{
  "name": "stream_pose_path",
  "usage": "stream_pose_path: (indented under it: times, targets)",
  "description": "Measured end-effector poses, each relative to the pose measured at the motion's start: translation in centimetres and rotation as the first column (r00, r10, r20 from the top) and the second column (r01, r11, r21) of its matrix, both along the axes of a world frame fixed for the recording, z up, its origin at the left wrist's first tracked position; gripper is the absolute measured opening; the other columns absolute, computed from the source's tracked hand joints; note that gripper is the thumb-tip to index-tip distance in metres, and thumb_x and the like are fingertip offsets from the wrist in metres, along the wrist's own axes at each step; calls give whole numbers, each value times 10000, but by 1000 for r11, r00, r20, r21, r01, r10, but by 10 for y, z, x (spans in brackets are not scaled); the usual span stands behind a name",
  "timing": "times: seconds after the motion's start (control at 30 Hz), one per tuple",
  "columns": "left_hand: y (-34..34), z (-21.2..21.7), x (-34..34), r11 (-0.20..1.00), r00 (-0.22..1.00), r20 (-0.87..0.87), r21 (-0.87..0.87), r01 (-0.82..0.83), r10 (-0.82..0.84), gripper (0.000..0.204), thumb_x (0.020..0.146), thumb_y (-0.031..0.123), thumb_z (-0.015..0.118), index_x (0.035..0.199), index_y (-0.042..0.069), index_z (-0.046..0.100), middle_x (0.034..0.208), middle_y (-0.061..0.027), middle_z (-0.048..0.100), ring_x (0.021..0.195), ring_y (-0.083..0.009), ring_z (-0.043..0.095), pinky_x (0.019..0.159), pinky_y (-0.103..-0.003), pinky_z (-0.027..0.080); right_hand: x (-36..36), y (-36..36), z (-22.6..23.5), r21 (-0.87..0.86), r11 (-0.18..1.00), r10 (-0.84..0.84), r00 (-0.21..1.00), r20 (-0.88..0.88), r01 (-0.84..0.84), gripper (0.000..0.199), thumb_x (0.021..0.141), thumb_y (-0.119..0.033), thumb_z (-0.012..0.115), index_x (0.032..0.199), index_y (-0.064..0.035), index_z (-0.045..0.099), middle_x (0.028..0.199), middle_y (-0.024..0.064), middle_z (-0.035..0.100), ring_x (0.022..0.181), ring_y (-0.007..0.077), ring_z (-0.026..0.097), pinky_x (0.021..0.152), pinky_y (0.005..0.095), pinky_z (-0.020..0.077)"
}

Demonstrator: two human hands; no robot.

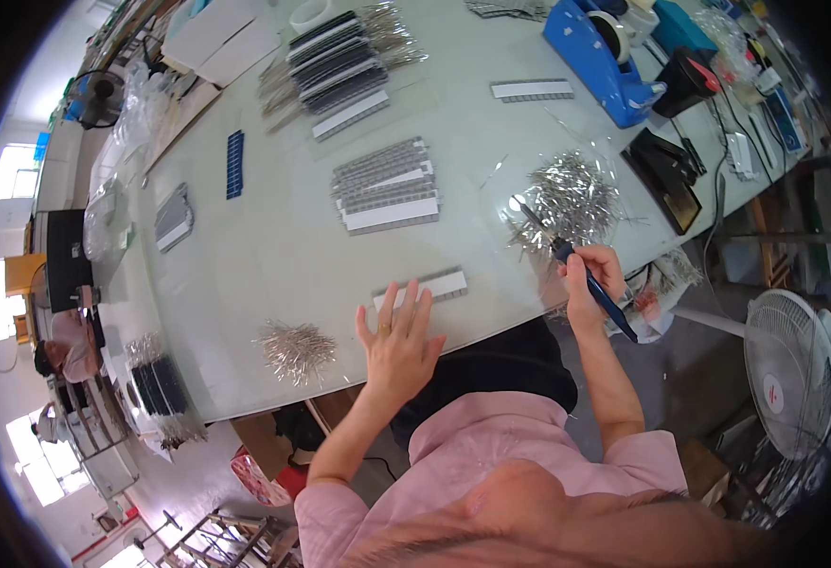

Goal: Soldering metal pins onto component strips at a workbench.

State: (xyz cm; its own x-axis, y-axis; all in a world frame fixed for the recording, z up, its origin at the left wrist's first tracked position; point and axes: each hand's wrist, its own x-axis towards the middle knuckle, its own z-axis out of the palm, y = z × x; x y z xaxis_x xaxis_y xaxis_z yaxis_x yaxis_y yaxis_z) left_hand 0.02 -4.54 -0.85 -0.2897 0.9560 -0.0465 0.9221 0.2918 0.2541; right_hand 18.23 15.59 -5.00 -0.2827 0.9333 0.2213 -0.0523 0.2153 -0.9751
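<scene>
My right hand [592, 284] is closed around the dark blue handle of a soldering iron [607, 301]. Its metal tip points up and left, over the edge of a pile of short silver wires [571, 194]. With fingers stretched out, my left hand [401, 346] lies at the table's near edge. Its fingertips rest on a grey strip with a white band [446, 284] and cover part of it. Beyond it lies a stack of similar strips [387, 189]. To the left of my left hand is a smaller heap of silver wires [297, 352].
Bundles of dark strips with wire ends [339, 71] lie at the back. A blue tape dispenser [605, 62] and a black holder [661, 180] stand at the right. Another strip [533, 90] and a blue strip [234, 165] lie apart. A white fan [789, 374] stands beside the table.
</scene>
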Motion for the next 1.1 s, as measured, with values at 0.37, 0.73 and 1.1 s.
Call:
stream_pose_path:
  times: [0.37, 0.73, 1.1]
  targets:
    - [94, -6, 69, 974, 996, 79, 220, -60, 43, 546, 861, 357, 616, 1339, 114, 512, 1491, -131, 346, 1415, -330, 223, 1058, -626, 140, 13, -10, 26, -54, 996, -73, 989, -132, 66, 208, 863, 7, 647, 1020, -14, 512, 836, 45, 586, 674, 89, 592, 628, 206, 487]
    - [74, 9, -37, 873, 883, -37, 135, 469, -468, 404, 900, 382, 576, 1268, 215, 582, 1523, -79, 319, 1408, -321, 251, 1104, -544, 220, 32, -20, 26, -50, 992, -122, 983, -135, 116, 209, 867, 3, 640, 1025, -21, 505, 843, 54, 582, 660, 107, 580, 644, 225, 494]
    - [21, 16, -35, 952, 960, -38, 127, 280, -277, 519, 847, 302, 649, 1343, 217, 520, 1477, -92, 370, 1351, -296, 339, 1084, -533, 259, 39, -33, 21, 6, 992, 123, 977, 175, -126, 169, 825, 52, 649, 913, -7, 517, 829, 72, 580, 671, 103, 592, 601, 221, 476]
